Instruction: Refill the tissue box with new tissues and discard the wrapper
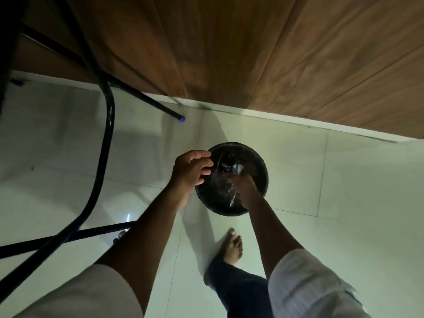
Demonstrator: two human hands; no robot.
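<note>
A round black waste bin (259,161) stands on the pale tiled floor below me. A crumpled clear plastic wrapper (226,177) with printed lettering lies in its mouth. My right hand (246,188) reaches down into the bin, fingers closed on the wrapper. My left hand (191,171) hovers over the bin's left rim with fingers curled and apart, touching the wrapper's edge or just above it. The tissue box is not in view.
A black metal chair frame (107,125) stands to the left, one leg ending near the wall. A wood-panelled wall (252,53) with a white skirting runs behind the bin. My bare foot (231,246) is on the tiles just in front of the bin.
</note>
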